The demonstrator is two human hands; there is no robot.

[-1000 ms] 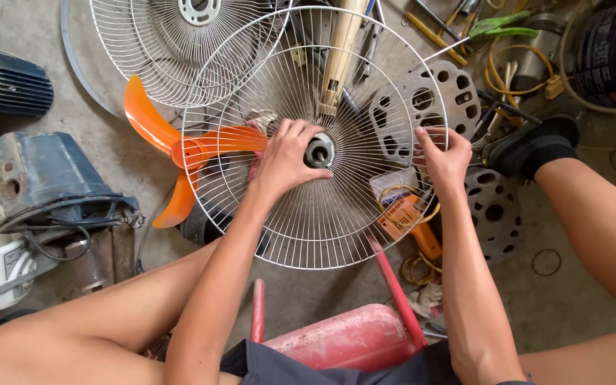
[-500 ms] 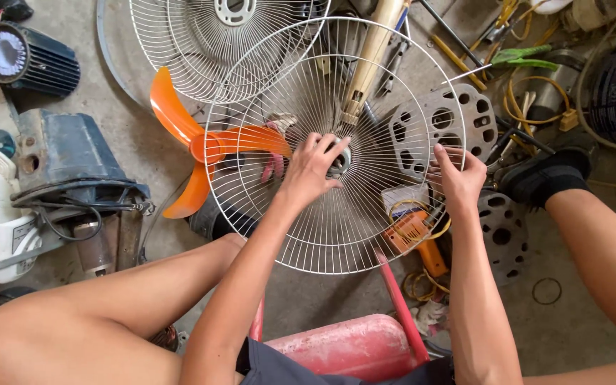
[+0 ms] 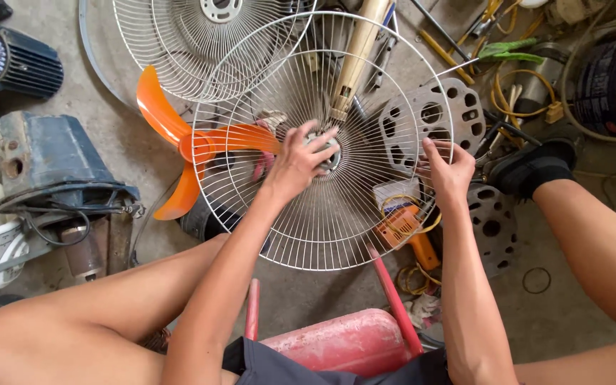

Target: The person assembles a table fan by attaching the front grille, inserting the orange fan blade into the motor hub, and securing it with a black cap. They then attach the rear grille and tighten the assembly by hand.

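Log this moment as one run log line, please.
left hand: fingers on hub of round white wire fan guard | right hand: gripping guard rim | orange plastic fan blade: behind guard, on floor

Bare concrete floor (image 3: 322, 299), cluttered. Orange fan blade (image 3: 180, 142) at 10 o'clock, grey motor housing (image 3: 51, 157) at 9, finned black motor (image 3: 8, 60) at 11, perforated grey plates (image 3: 490, 228) at 3, yellow cable coil (image 3: 518, 100) at 1, red tank (image 3: 344, 342) at 6.

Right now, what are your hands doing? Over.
Left hand on hub of round white wire fan guard. Right hand gripping its rim. Orange plastic fan blade underneath, grey perforated metal plate beside. Over.
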